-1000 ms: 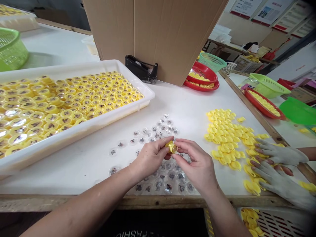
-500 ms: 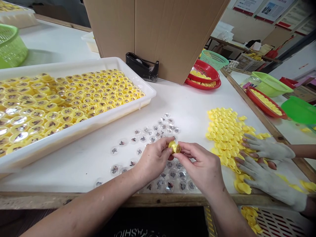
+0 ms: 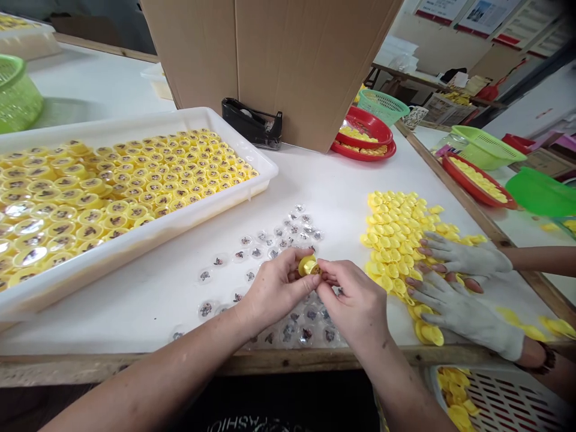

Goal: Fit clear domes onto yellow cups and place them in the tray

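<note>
My left hand (image 3: 281,282) grips a small yellow plastic piece (image 3: 308,264) between thumb and fingers. From the other side, my right hand (image 3: 348,291) pinches the same piece near its end; a dark print shows there. Below and around both hands lie clear round discs with printed figures (image 3: 310,313), spread loosely over the white table (image 3: 157,270). To the left, a white tray (image 3: 263,174) holds many yellow round pieces with printed clear tops (image 3: 119,207). My fingertips partly cover the held piece.
A co-worker's gloved hands (image 3: 468,306) rest at a heap of yellow cup-shaped pieces (image 3: 391,228) on the right. Behind stand a cardboard box (image 3: 279,66), a black tape dispenser (image 3: 252,125) and red plates (image 3: 369,150). A wooden edge (image 3: 180,367) runs along the front.
The whole view has shifted slightly. My left thumb now lies further along the yellow piece, which is turned a little. The co-worker's gloved hands have moved left against the heap.
</note>
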Available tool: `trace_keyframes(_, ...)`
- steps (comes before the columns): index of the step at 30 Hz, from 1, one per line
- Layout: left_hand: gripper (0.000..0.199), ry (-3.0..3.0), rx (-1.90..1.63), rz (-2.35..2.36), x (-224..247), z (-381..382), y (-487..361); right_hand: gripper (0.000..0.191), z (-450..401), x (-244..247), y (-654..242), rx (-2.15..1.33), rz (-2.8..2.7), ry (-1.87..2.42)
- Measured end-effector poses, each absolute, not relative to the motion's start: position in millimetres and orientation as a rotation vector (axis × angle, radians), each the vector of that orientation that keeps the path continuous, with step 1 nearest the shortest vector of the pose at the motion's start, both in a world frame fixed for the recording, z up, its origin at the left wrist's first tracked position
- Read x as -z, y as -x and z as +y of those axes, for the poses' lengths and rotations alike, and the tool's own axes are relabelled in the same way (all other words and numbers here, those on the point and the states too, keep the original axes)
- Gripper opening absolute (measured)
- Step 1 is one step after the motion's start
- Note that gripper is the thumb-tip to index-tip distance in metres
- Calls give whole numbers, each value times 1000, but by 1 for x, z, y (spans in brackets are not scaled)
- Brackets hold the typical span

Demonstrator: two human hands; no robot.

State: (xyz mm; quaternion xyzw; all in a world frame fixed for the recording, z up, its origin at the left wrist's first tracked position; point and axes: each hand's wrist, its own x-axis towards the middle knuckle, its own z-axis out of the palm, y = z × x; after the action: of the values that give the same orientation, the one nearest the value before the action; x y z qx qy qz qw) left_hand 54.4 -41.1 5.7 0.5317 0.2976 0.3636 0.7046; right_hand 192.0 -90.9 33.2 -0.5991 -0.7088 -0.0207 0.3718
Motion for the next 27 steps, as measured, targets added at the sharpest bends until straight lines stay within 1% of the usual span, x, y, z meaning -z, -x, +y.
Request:
trace_keyframes(1,40,-1138,-813,652,-6,-40,-55,18,-91,-33,-192,34,-1810,1529)
trace_keyframes(3,36,-1069,-796,638,-8,-37,-54,18,-90,-32,-194,-124,-1767,1520)
trace_keyframes(7,26,-1114,-773,637,-14,-33,-51,29,-85,-28,-206,-587,-1561,1514)
trace_keyframes(10,24,-1223,-796,657,-13,-32,-50,24,-82,-22,-210,-847,-1443,1462)
trace_keyframes(14,24,-1376,-837,715,-10,-31,-48,18,-82,-15,-206,-878,-1353,1435)
trace_keyframes(18,18,-1569,-785,887,-12,-28,-44,16,-81,-12,-198,-933,-1301,1371)
trace_keyframes(21,16,-1582,-751,939,-12,-31,-46,16,-80,-8,-197,-1012,-1241,1351)
trace_keyframes(24,17,-1522,-723,942,-12,-35,-51,21,-79,-1,-201,-1031,-1194,1428)
trace_keyframes(27,28,-1505,-767,960,-22,-21,-42,37,-76,10,-209,-1077,-1147,1413)
